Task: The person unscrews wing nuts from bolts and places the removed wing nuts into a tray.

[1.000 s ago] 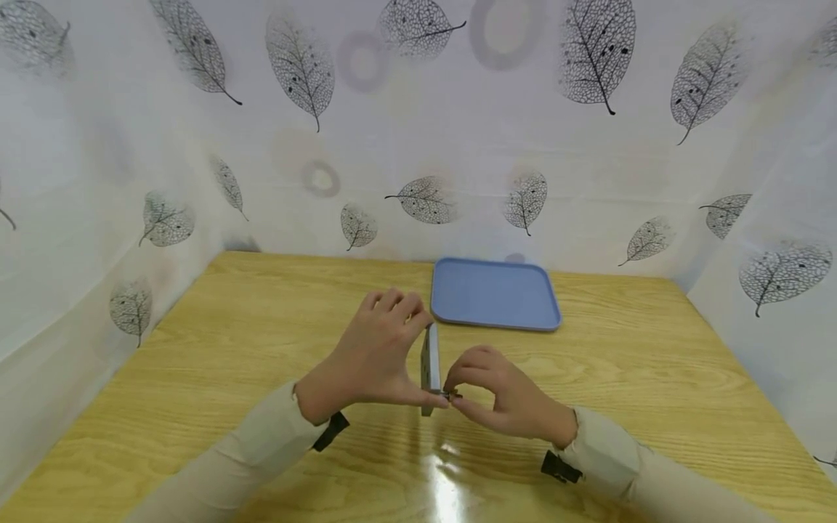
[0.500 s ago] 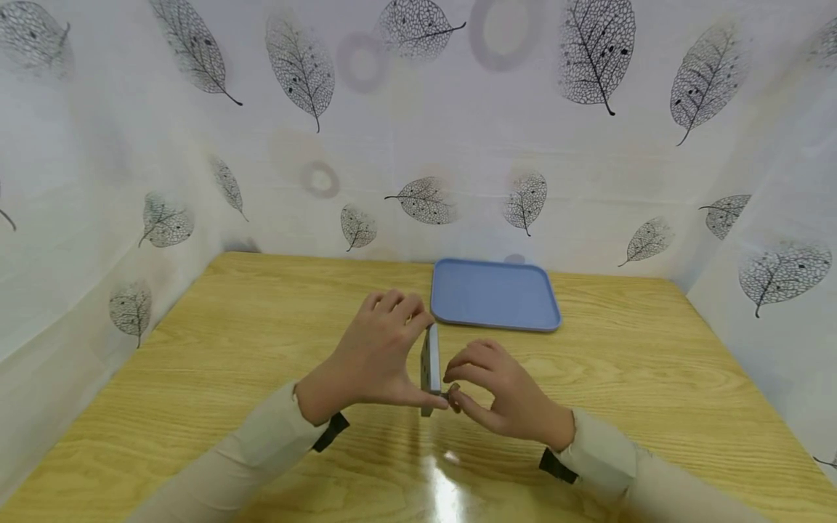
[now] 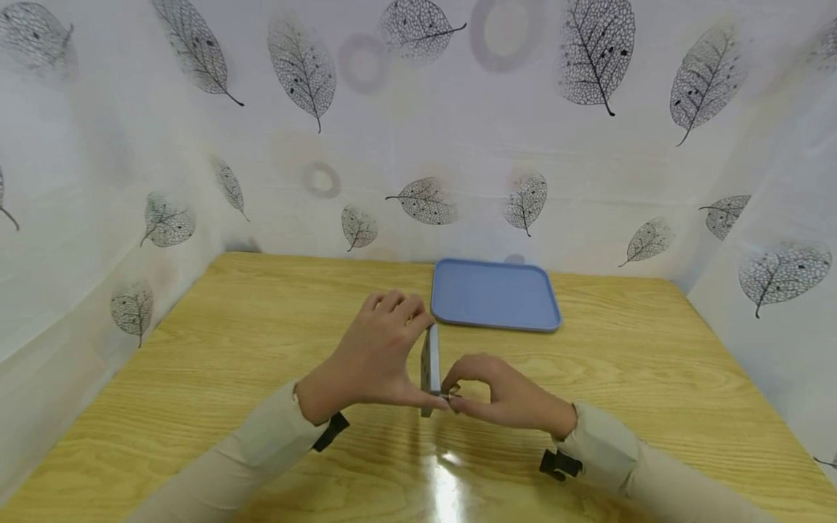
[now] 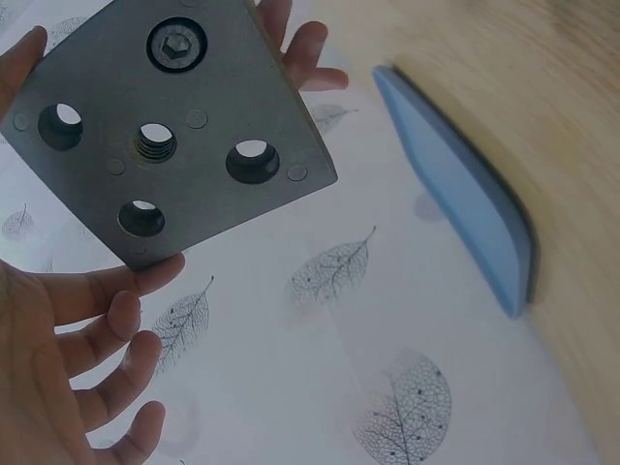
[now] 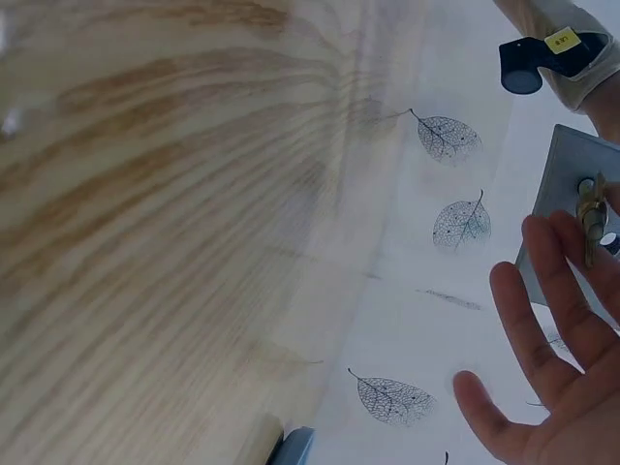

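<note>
My left hand (image 3: 373,356) holds a flat grey square block (image 4: 199,116) on edge above the table, between thumb and fingers at opposite edges. The left wrist view shows several round holes in its face and a hex socket bolt (image 4: 176,46) seated in one. On the block's other side, a brass-coloured wing nut (image 5: 592,213) sits on the protruding bolt end. My right hand (image 3: 510,396) pinches this wing nut with thumb and index finger, close to the left thumb. In the right wrist view its other fingers spread beside the block. Fingers partly hide the nut.
A blue rectangular tray (image 3: 495,293) lies near the back of the wood-grain table (image 3: 294,312), behind the hands. White leaf-patterned sheeting (image 3: 418,145) encloses the table at the back and both sides.
Half a second ago the right fingers were loosened around the wing nut; now they pinch it from lower down. The wing nut's wings have turned. The left hand and block stay still.
</note>
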`<action>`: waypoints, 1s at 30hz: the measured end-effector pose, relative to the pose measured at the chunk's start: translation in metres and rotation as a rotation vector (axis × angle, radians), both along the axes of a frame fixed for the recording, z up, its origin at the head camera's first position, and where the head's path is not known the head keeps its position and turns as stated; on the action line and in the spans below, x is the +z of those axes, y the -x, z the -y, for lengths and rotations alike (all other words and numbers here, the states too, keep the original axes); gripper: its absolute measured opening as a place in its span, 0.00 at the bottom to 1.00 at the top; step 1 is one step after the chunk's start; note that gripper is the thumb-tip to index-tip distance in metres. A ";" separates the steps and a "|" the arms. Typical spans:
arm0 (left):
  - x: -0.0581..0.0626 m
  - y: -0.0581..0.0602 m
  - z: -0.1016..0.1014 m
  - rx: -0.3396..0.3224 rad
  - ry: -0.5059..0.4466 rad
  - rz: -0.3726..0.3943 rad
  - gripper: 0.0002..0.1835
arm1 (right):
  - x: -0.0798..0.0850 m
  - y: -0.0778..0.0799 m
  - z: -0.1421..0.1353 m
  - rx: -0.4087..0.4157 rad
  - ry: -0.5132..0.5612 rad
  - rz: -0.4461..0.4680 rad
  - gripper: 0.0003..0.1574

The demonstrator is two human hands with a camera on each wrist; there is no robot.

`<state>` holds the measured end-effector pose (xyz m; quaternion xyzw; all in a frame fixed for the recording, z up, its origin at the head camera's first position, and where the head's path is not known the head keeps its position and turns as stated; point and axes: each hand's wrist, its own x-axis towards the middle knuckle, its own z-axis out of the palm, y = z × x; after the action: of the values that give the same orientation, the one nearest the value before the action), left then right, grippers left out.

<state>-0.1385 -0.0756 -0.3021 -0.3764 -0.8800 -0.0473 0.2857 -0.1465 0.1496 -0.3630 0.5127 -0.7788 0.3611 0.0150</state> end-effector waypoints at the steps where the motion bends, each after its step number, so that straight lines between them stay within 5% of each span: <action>1: 0.000 0.000 0.000 0.000 0.001 0.001 0.49 | 0.000 -0.001 0.000 -0.007 0.002 -0.036 0.09; 6: 0.000 0.000 0.000 0.008 0.017 -0.001 0.49 | 0.000 -0.005 0.002 -0.067 -0.001 -0.334 0.03; 14: -0.001 0.000 -0.001 0.011 0.020 -0.011 0.48 | -0.003 -0.014 0.008 -0.175 0.021 -0.871 0.15; 19: -0.001 0.000 0.000 0.011 0.023 -0.015 0.48 | -0.005 -0.016 0.011 -0.198 0.043 -1.020 0.14; 23: 0.000 0.000 -0.001 0.006 0.014 -0.012 0.48 | -0.005 -0.017 0.010 -0.191 -0.019 -0.829 0.14; 30: 0.000 0.000 -0.002 -0.002 0.022 -0.017 0.49 | -0.001 -0.015 0.002 -0.083 -0.176 -0.147 0.13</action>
<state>-0.1385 -0.0738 -0.3018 -0.3809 -0.8776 -0.0346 0.2890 -0.1314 0.1475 -0.3636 0.5043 -0.8250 0.2516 0.0420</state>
